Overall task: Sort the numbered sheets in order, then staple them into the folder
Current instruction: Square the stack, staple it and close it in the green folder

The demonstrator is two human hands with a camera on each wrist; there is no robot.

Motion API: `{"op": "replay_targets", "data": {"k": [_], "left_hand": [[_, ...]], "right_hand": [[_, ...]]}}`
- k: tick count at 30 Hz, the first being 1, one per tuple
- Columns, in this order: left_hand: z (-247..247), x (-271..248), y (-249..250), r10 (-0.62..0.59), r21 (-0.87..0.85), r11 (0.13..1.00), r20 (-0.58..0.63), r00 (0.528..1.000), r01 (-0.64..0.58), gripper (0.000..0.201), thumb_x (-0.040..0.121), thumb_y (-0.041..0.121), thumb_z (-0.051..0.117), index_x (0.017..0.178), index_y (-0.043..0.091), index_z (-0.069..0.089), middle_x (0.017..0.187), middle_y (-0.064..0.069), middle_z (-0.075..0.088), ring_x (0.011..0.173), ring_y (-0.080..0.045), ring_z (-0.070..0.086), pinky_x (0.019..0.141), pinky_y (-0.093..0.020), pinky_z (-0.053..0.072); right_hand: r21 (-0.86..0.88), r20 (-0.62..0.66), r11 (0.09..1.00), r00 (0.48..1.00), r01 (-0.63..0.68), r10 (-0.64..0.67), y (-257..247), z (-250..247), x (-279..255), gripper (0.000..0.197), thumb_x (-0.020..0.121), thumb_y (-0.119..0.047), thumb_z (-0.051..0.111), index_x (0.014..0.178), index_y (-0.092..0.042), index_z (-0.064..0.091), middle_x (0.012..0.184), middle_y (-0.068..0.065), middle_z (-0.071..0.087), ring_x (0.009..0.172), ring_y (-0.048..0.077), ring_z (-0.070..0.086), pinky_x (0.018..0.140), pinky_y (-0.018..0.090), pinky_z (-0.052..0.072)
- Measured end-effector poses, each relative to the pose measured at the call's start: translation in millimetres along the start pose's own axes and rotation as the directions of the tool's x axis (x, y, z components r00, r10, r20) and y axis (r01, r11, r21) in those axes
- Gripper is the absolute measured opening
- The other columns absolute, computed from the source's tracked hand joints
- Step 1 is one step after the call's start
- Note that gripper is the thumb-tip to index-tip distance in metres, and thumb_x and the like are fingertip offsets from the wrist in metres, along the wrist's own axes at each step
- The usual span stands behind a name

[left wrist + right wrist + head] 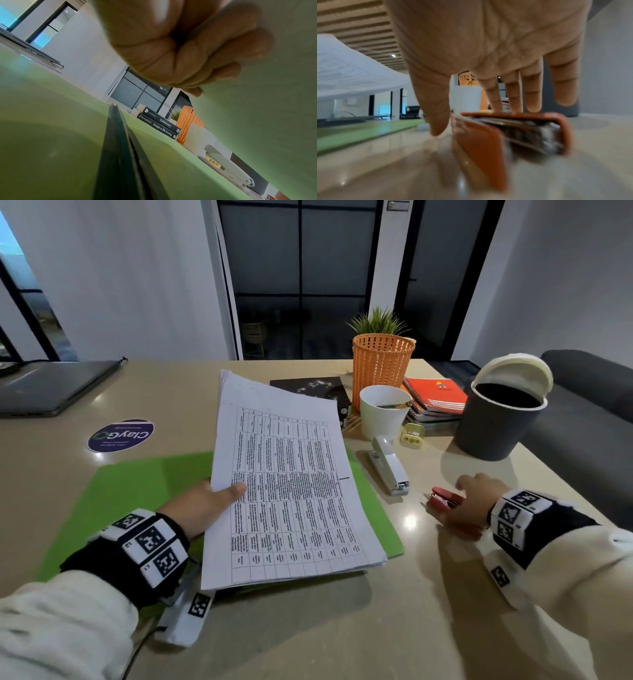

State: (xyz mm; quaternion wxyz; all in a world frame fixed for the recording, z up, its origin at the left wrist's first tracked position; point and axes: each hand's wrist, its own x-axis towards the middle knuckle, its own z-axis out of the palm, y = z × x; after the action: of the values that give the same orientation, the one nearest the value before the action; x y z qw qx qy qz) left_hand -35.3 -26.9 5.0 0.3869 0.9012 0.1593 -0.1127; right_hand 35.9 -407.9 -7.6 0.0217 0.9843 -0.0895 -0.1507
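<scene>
My left hand [219, 498] grips a thick stack of printed sheets [291, 491], thumb on top and fingers curled beneath [188, 54]. The stack is tilted up off the open green folder [137, 484], and its underside [274, 108] fills the right of the left wrist view. A red stapler [443, 498] lies on the table right of the folder. My right hand [476, 498] is lowered over it with straight fingers [532, 94] at its far side. The thumb [436, 121] hangs just left of the stapler [488, 135], apart from it. A white stapler [390, 465] lies between folder and red stapler.
Behind the white stapler stand a white cup [383, 412], an orange mesh basket [382, 364], stacked notebooks [435, 398] and a small yellow block [412, 434]. A dark bin [500, 419] stands at the right edge. Black books [311, 388] lie behind the sheets, a shut laptop [51, 388] far left.
</scene>
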Motion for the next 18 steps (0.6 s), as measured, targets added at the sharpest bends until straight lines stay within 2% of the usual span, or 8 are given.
{"op": "replay_targets", "data": {"k": [3,5,7,9,13,14,17,18], "left_hand": [[-5.9,0.7,-5.0,0.004,-0.026,1.000,0.008,1.000,-0.004,0.063,0.083,0.060,0.044,0.122,0.013,0.057,0.105,-0.003,0.067,0.090,-0.020,0.062,0.089,-0.031,0.044],[-10.9,0.5,-7.7,0.006,-0.068,0.998,-0.007,1.000,-0.006,0.076,0.072,0.070,0.046,0.123,0.014,0.057,0.108,-0.004,0.068,0.094,-0.023,0.064,0.095,-0.037,0.046],[-15.4,-2.8,-7.9,0.010,-0.069,0.998,-0.024,1.000,-0.011,0.074,0.073,0.068,0.045,0.121,0.014,0.057,0.106,-0.006,0.069,0.094,-0.024,0.065,0.095,-0.039,0.046],[-19.1,-6.6,-7.6,0.011,-0.055,0.998,-0.040,0.999,-0.013,0.067,0.077,0.064,0.044,0.119,0.013,0.059,0.106,-0.007,0.069,0.094,-0.025,0.064,0.095,-0.038,0.046],[-25.1,-14.2,-9.7,0.020,-0.085,0.996,-0.037,0.999,-0.023,0.058,0.081,0.058,0.045,0.117,0.014,0.059,0.103,-0.005,0.068,0.095,-0.025,0.064,0.095,-0.039,0.046],[-26.5,-13.7,-12.2,0.013,-0.100,0.995,-0.035,0.999,-0.017,0.059,0.080,0.057,0.046,0.117,0.013,0.059,0.104,-0.005,0.069,0.095,-0.025,0.065,0.095,-0.040,0.047],[-25.5,-14.0,-18.0,-0.002,-0.117,0.993,-0.033,0.999,-0.002,0.068,0.076,0.061,0.047,0.121,0.011,0.058,0.110,-0.007,0.068,0.098,-0.025,0.064,0.097,-0.041,0.046],[-24.0,-12.5,-19.9,-0.015,-0.103,0.995,-0.031,0.999,0.012,0.070,0.077,0.061,0.047,0.123,0.010,0.056,0.113,-0.007,0.067,0.100,-0.025,0.063,0.098,-0.040,0.045]], "right_hand": [[0.119,-0.095,0.985,0.989,0.125,-0.114,-15.5,-13.2,-1.3,0.070,0.080,-0.053,0.062,0.138,-0.021,0.038,0.137,0.005,0.045,0.120,0.024,0.050,0.098,0.036,0.044],[0.151,-0.117,0.968,0.976,0.199,-0.182,-34.5,-20.3,1.0,0.069,0.084,-0.051,0.059,0.140,-0.021,0.034,0.138,0.005,0.048,0.121,0.023,0.051,0.097,0.033,0.043],[0.188,-0.099,0.961,0.977,0.204,-0.188,-57.4,-27.5,2.9,0.067,0.086,-0.048,0.058,0.139,-0.016,0.034,0.132,0.007,0.054,0.115,0.024,0.055,0.089,0.031,0.044],[0.184,-0.053,0.969,0.986,0.167,-0.160,-76.6,-28.6,9.1,0.059,0.086,-0.045,0.060,0.130,-0.010,0.043,0.123,0.010,0.059,0.108,0.025,0.057,0.085,0.032,0.044],[0.097,-0.009,0.984,0.989,0.150,-0.150,-82.5,-14.1,41.2,0.031,0.081,-0.035,0.058,0.096,-0.009,0.060,0.084,0.002,0.063,0.079,0.021,0.061,0.074,0.029,0.048],[0.086,-0.030,0.984,0.988,0.153,-0.151,-79.4,-11.3,47.7,0.031,0.078,-0.033,0.056,0.096,-0.008,0.060,0.081,0.001,0.062,0.075,0.019,0.061,0.071,0.029,0.048],[0.055,-0.039,0.985,0.986,0.163,-0.161,-74.2,-14.9,40.4,0.021,0.086,-0.019,0.055,0.103,-0.006,0.054,0.096,0.006,0.057,0.082,0.019,0.052,0.069,0.024,0.039],[0.040,-0.038,0.984,0.984,0.176,-0.175,-71.2,-16.6,32.7,0.014,0.087,-0.017,0.056,0.099,-0.009,0.052,0.095,0.007,0.054,0.082,0.019,0.049,0.068,0.023,0.037]]}}
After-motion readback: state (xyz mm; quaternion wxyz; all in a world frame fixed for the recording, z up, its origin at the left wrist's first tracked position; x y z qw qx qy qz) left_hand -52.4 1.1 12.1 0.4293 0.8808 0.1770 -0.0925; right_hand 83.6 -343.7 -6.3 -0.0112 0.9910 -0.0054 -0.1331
